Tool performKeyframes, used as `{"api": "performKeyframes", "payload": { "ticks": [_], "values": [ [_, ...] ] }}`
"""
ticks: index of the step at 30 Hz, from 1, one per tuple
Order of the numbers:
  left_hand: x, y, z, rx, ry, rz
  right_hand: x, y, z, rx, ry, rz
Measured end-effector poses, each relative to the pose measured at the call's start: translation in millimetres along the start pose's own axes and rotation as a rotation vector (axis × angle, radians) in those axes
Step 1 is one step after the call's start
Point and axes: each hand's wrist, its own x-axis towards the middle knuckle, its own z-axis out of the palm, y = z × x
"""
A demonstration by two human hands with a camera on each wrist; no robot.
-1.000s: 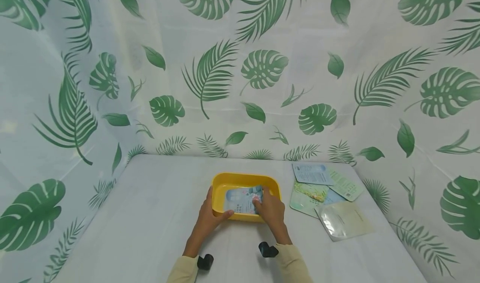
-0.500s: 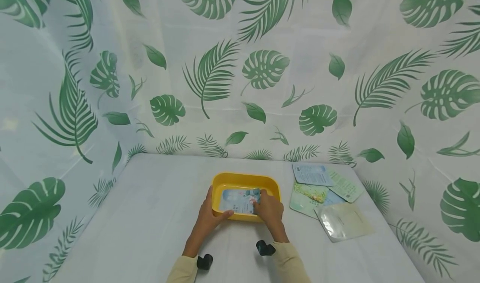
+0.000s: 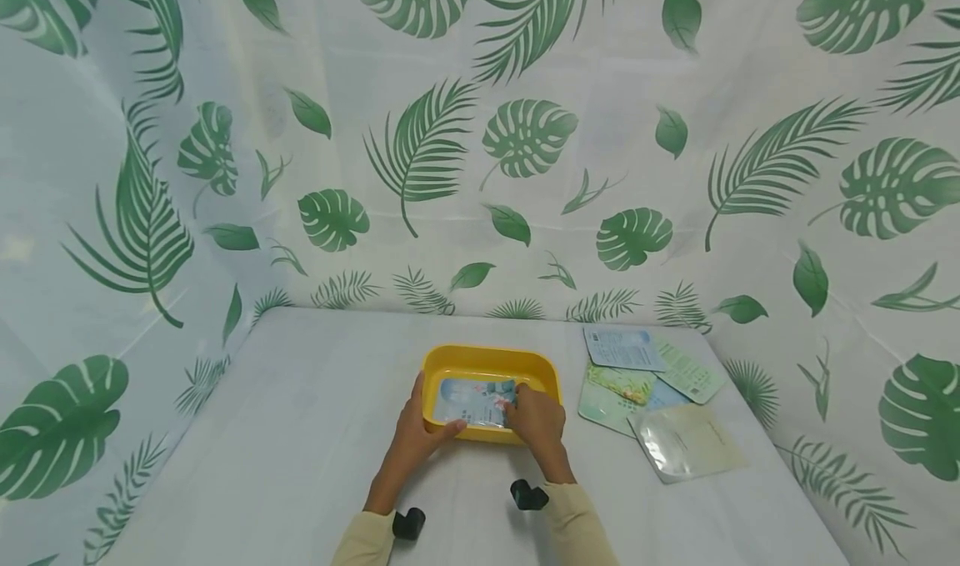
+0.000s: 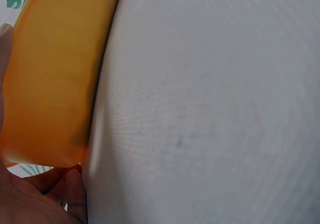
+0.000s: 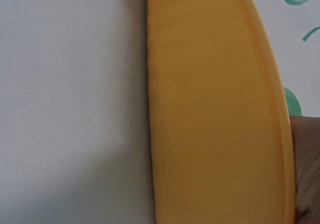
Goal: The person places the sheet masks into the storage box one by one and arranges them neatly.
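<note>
A white cloth-covered surface carries a yellow rectangular plastic tray, steadied by the left hand grasping its near-left rim. The right hand pinches a pale-blue flat sachet, lowering it inside; more sachets lie to its right.

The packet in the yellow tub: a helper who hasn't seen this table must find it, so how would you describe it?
On the white table stands one yellow tub, just left of a spread of loose packets. The light blue packet lies flat inside it, under the right hand, while the left hand holds the tub's near corner. It alone is in the tub.
</note>
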Motion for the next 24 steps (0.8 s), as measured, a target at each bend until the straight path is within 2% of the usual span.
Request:
{"api": "performKeyframes", "payload": {
  "ticks": [14, 24],
  "values": [
    [-0.2, -2.2, 0.4, -0.006, -0.003, -0.001, 1.9, 2.4, 2.8, -0.092, -0.017, -0.069],
    [1.3, -3.1, -0.3, 0.012, -0.007, 0.003, 2.1, 2.6, 4.3, -0.113, -0.035, -0.101]
  ]
}}
